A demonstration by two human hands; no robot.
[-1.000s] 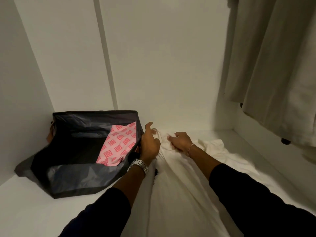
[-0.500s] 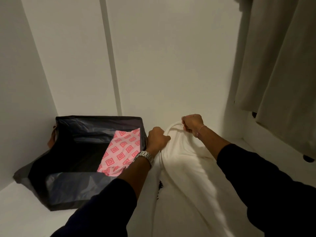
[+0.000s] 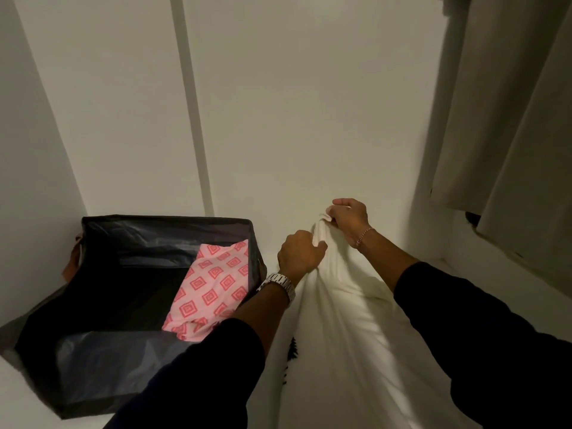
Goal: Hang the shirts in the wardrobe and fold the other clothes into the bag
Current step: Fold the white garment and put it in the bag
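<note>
dark sleeves [image 3: 198, 366], silver watch [image 3: 278, 284], thin bracelet [image 3: 364, 236]

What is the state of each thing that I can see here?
Dark fabric bag: open, on the shelf.
Pink patterned cloth: folded, inside the bag.
White garment: lifted at its top edge.
Left hand: grips the garment.
Right hand: pinches the garment's edge.
Beige hanging garment: hung up.
</note>
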